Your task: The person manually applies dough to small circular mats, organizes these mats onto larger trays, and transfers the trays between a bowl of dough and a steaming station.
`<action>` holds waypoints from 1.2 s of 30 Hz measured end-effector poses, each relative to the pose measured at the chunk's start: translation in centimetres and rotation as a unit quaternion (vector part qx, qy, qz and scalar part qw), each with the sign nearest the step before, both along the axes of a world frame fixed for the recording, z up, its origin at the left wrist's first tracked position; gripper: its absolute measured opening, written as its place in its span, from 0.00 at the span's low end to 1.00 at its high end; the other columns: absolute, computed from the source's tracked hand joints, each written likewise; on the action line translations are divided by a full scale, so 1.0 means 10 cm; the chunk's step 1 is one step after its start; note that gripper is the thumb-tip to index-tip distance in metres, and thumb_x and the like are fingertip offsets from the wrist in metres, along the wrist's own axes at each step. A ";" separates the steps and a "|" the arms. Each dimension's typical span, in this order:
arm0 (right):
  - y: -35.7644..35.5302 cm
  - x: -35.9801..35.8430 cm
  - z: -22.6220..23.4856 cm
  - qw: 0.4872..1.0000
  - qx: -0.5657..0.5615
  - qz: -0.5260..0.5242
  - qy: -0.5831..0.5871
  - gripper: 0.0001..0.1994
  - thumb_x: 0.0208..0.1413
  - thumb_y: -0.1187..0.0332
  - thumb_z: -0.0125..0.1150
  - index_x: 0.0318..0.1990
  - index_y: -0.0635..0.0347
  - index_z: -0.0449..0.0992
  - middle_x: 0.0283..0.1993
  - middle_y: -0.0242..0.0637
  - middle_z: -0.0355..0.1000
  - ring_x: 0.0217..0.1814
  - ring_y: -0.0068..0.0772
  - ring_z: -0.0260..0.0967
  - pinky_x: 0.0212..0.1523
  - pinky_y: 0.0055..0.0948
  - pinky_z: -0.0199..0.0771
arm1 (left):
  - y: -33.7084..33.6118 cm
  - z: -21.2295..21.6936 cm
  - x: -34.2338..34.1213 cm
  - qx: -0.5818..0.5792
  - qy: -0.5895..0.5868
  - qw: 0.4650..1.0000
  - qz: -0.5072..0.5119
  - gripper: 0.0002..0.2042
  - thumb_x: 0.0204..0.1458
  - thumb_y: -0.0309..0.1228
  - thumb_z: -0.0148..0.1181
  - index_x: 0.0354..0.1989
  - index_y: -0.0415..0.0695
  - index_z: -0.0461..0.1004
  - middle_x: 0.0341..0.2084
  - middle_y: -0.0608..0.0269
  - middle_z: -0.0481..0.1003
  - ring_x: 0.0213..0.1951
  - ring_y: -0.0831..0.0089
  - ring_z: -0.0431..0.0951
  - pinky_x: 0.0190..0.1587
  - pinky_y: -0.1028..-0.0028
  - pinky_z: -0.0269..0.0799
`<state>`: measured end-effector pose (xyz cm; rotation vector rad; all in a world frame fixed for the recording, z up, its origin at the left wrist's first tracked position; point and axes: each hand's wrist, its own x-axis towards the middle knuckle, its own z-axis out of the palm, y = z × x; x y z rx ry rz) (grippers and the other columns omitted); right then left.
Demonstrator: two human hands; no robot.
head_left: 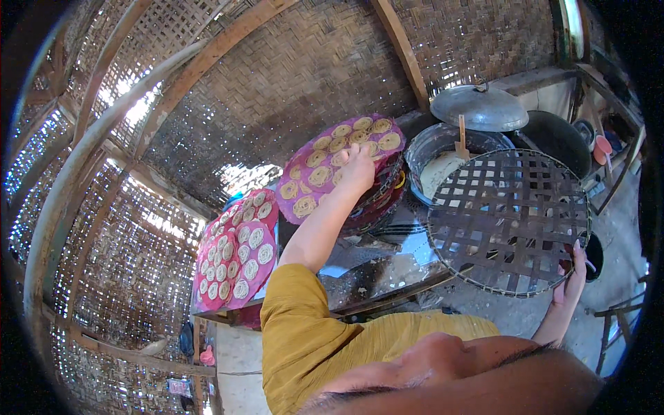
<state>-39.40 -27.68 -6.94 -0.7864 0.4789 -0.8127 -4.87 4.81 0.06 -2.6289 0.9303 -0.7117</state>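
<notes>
My left hand (356, 169) reaches over a round tray draped with magenta cloth (289, 200), its fingers bent together at the cloth's surface. Flat beige coils, like coiled noodle strands (304, 205), lie spread on that cloth. What the fingertips hold, if anything, is hidden. At the right, my right hand (568, 280) grips the rim of a round, dark open-weave bamboo tray (508, 221), held tilted. Only the cloth's beige coils show near the left hand; the bamboo tray has nothing on it.
More pale coils on pink cloth (238, 259) lie at the left. Beyond the bamboo tray stand a large pot of whitish contents (439, 173) with a wooden paddle (462, 138), a metal lid (477, 111) and a dark wok (557, 142). The worktable edge (394, 294) runs below.
</notes>
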 end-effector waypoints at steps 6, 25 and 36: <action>0.25 0.05 0.29 0.999 0.030 -0.031 -0.005 0.09 0.49 0.64 0.52 0.35 0.57 0.68 0.31 0.31 0.69 0.24 0.15 0.62 0.19 0.12 0.58 | -0.16 0.10 -0.09 0.007 0.088 0.996 0.016 0.09 0.35 0.21 0.49 0.26 0.35 0.73 0.42 0.58 0.61 0.45 0.64 0.57 0.43 0.66 0.51; 1.04 1.03 0.36 0.969 -0.004 0.243 0.042 0.16 0.46 0.60 0.55 0.40 0.58 0.67 0.39 0.31 0.65 0.39 0.27 0.61 0.37 0.37 0.63 | 0.09 0.54 0.20 -0.026 -0.013 0.999 0.024 0.19 0.27 0.26 0.60 0.33 0.39 0.71 0.43 0.63 0.61 0.47 0.63 0.57 0.44 0.63 0.53; 2.14 2.07 -0.03 0.888 0.093 0.432 -0.129 0.14 0.46 0.74 0.52 0.43 0.55 0.63 0.37 0.30 0.65 0.36 0.27 0.64 0.31 0.30 0.70 | 0.04 0.65 -1.18 -0.102 0.076 0.983 -0.130 0.15 0.33 0.36 0.60 0.33 0.47 0.74 0.49 0.57 0.58 0.51 0.58 0.55 0.48 0.56 0.51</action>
